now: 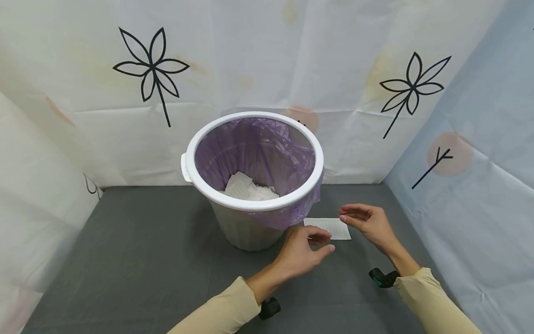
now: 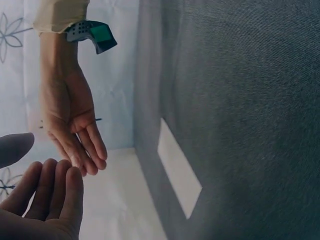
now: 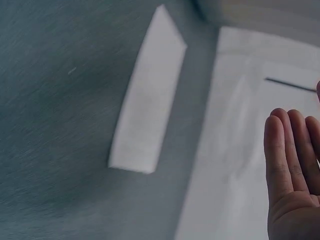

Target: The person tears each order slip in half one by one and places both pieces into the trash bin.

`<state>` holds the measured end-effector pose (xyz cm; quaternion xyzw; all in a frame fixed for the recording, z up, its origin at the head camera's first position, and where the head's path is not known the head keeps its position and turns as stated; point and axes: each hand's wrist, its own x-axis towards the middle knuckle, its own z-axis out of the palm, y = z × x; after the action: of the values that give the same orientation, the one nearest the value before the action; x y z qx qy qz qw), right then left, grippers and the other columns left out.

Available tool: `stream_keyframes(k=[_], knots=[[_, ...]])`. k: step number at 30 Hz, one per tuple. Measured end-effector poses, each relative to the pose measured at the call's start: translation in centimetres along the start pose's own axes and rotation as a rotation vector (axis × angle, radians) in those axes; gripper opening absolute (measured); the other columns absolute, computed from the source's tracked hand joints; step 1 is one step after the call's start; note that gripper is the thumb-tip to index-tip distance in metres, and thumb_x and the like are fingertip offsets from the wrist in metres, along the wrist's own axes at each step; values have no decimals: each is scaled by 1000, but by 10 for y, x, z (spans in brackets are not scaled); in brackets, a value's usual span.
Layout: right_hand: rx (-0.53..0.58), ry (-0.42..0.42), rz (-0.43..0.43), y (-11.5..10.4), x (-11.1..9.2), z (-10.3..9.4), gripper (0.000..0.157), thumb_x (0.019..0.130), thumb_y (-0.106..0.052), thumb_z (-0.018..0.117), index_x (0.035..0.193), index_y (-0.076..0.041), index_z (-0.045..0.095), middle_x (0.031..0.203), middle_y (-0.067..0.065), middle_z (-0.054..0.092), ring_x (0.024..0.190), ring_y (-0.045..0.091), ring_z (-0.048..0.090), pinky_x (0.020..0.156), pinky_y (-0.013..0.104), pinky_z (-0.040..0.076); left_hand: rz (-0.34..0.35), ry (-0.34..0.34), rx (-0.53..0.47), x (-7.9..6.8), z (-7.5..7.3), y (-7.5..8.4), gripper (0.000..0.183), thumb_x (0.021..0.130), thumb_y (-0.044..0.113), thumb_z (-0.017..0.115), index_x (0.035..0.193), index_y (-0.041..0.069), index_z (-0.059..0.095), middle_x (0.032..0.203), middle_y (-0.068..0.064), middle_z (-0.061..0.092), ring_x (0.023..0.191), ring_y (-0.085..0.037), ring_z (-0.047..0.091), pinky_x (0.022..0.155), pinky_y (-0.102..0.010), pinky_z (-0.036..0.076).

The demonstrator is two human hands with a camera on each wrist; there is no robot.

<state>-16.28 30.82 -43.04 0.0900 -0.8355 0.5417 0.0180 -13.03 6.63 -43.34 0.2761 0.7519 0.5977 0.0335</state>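
A flat piece of lined paper (image 1: 328, 228) lies on the dark grey table, just right of the trash can (image 1: 254, 204). Over its near left edge hovers my left hand (image 1: 303, 250), thumb apart from the loosely bent fingers, holding nothing. My right hand (image 1: 369, 225) is at the paper's right end, above the table, also holding nothing. In the left wrist view the paper (image 2: 179, 170) lies apart from both hands. The right wrist view shows the right hand's fingers (image 3: 276, 150) straight and side by side, away from the paper (image 3: 147, 100).
The trash can has a white rim and a purple bag liner (image 1: 267, 144), with crumpled and flat white papers (image 1: 250, 189) inside. White cloth (image 1: 258, 55) with leaf drawings hangs behind, and a pale blue cloth (image 1: 492, 185) borders the right side.
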Motion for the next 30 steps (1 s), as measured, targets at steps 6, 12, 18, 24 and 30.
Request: stream_keyframes(k=[6,12,18,24,30], knots=[[-57,5,63,31,1,-2,42,94,-13,74,126,11,63,120,30,66,97,3,69,81,18,54,-54,53,79,7,16,-23,27,92,16,77,115,3,74,112,-3,74,102,-11,69,89,-23,54],[-173,6,65,54,7,-2,41,93,-10,75,125,13,63,118,28,68,100,22,72,80,20,55,-98,111,151,15,27,-43,31,91,14,77,119,0,72,115,-9,73,107,-19,68,93,-30,53],[-304,27,97,69,14,0,42,91,-12,78,123,11,65,118,27,68,104,40,69,85,40,58,-167,175,193,21,34,-63,34,91,8,74,121,-6,69,117,-17,71,111,-32,65,96,-40,52],[-401,26,93,79,21,2,44,87,-13,82,121,10,67,117,26,68,104,41,67,88,51,55,-221,233,240,25,39,-78,37,89,8,74,121,-8,68,119,-20,68,115,-37,59,100,-45,46],[-507,-13,45,84,26,6,44,82,-13,85,116,10,69,108,27,61,97,41,61,82,53,50,-217,228,292,29,41,-87,35,86,5,75,118,-9,69,117,-20,70,112,-35,62,98,-41,49]])
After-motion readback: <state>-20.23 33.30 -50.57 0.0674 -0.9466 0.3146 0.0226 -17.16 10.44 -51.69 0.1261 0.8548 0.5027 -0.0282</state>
